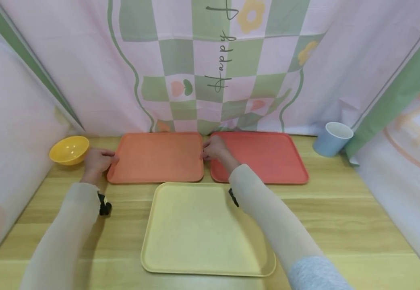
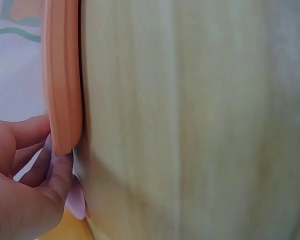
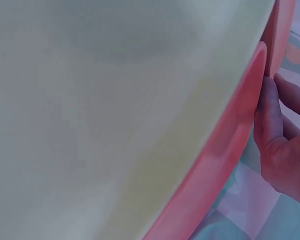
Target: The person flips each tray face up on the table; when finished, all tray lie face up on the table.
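Note:
An orange tray (image 1: 159,157) lies at the back left of the table. My left hand (image 1: 99,161) grips its left end; in the left wrist view, thumb and fingers close round the tray's corner (image 2: 64,100). Below those fingers a small lilac piece (image 2: 76,199) shows, mostly hidden. My right hand (image 1: 215,148) pinches the orange tray's right edge, reaching across a red tray (image 1: 264,157) beside it. In the right wrist view the fingertips (image 3: 270,90) are at the narrow gap between both trays. A pale yellow tray (image 1: 202,229) lies in front, under the right forearm.
A yellow bowl (image 1: 70,151) sits at the back left, close beside the left hand. At the back right stands a light blue cup (image 1: 333,139). A patterned curtain (image 1: 210,60) hangs right behind the trays, and cloth walls flank the wooden table (image 1: 340,225).

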Demonstrator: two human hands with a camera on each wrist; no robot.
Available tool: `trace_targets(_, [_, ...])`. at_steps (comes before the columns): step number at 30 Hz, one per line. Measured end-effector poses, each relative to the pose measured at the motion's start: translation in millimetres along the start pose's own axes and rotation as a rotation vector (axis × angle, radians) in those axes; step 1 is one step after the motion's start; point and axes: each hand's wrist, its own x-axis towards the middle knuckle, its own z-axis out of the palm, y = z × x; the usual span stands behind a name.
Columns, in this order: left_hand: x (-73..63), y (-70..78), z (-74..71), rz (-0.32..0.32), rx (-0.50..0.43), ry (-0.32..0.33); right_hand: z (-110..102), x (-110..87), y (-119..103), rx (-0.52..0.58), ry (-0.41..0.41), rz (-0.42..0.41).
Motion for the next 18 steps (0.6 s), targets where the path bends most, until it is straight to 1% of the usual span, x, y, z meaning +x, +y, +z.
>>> trace_targets(3, [2.1, 0.9, -0.3, 0.021, 0.05, 0.007, -2, 0.3, 1, 0.039, -0.01, 0.01])
trace_targets(6, [2.9, 4.4, -1.5, 0.052, 0.075, 0.041, -7, -0.8, 2, 0.07, -0.027, 0.015])
trace_targets(7, [2.7, 6.1, -1.8, 0.073, 0.089, 0.057, -9, -1.8, 1, 0.081, -0.033, 0.015])
trace_targets(9, [0.6, 10.5, -2.1, 0.119, 0.107, 0.064, -13, -4.2, 1, 0.087, -0.049, 0.009])
trace_targets(11, [-2.5, 15.4, -1.2, 0.169, 0.123, 0.051, -17, -6.7, 2, 0.077, -0.06, -0.009])
trace_targets(13, [-6.7, 21.0, 0.4, 0.215, 0.155, 0.021, -22, -9.6, 2, 0.066, -0.066, -0.031])
trace_targets(16, [-13.1, 29.5, 4.3, 0.263, 0.181, -0.037, -29, -13.5, 2, 0.049, -0.073, -0.059])
trace_targets(18, [-17.4, 35.3, 7.4, 0.3, 0.209, -0.061, -34, -16.0, 3, 0.055, -0.084, -0.075])
